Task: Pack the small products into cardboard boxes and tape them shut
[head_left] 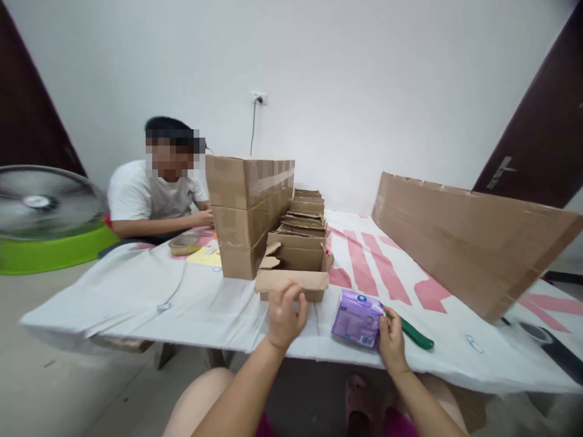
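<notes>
My left hand (285,315) reaches toward the front flap of an open cardboard box (294,280) at the near table edge; its fingers are curled and seem to touch or grip the flap. My right hand (392,338) holds the right edge of a purple plastic packet (358,318) lying on the white table cover (191,297). A green-handled tool (416,335) lies just right of that hand.
Taped boxes are stacked (248,206) behind the open box, with a row of open boxes (304,221). A long flat cardboard sheet (469,237) leans at the right. A seated person (155,194) works at the far left by a tape roll (184,244). A fan (43,203) stands left.
</notes>
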`<state>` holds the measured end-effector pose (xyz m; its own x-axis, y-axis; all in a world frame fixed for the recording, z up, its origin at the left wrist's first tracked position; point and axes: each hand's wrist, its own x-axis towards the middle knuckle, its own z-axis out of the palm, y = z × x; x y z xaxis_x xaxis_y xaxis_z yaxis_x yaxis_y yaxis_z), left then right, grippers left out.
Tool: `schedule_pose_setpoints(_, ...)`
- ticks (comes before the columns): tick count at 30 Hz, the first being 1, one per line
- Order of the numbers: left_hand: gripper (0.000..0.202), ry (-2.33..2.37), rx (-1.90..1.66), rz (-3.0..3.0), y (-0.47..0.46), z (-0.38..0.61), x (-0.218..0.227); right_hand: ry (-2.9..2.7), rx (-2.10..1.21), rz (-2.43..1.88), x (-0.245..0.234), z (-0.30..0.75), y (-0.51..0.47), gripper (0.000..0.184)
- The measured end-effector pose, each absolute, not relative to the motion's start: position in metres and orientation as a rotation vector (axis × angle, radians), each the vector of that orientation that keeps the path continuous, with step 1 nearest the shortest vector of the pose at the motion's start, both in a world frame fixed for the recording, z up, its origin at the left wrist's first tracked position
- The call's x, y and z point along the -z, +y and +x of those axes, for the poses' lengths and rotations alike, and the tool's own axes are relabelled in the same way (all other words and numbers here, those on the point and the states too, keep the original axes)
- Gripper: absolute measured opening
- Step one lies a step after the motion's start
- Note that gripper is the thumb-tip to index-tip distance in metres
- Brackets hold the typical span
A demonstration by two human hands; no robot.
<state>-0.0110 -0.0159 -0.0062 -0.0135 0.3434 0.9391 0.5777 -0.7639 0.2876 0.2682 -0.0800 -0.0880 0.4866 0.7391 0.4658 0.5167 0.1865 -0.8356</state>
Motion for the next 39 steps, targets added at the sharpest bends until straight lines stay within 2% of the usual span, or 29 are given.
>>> schedule_pose_setpoints(3, 0.036, -0.817, 1.665, -2.535, -0.033, 0.020, 0.021, -1.154, -0.262, -1.473, 0.090, 0.269, -0.080, 0.044)
schedule_pose_setpoints(7, 0.049, -1.250, 1.359, -2.884, -0.031, 0.048, 0.047, -1.141, -0.255, -1.490, 0.093, 0.271, -0.080, 0.041)
schedule_pose_setpoints(10, 0.052, -1.347, 1.216, -3.113, -0.024, 0.055, 0.058, -1.153, -0.277, -1.497, 0.096, 0.270, -0.079, 0.042)
schedule_pose_setpoints(15, 0.050, -1.477, 1.204, -3.108, -0.019, 0.061, 0.059, -1.189, -0.305, -1.461, 0.093, 0.269, -0.077, 0.047)
schedule_pose_setpoints(25, 0.047, -1.782, 1.250, -2.982, -0.006, 0.082, 0.061, -1.262, -0.271, -1.550, 0.095, 0.269, -0.068, 0.072)
schedule_pose_setpoints(32, 0.047, -1.873, 1.579, -2.934, 0.008, 0.098, 0.072, -1.232, -0.411, -1.515, 0.097, 0.269, -0.070, 0.072)
schedule_pose_setpoints(39, 0.079, -1.418, 2.345, -3.149, 0.035, 0.109, 0.086, -1.240, -0.520, -1.440, 0.069, 0.271, -0.041, 0.074)
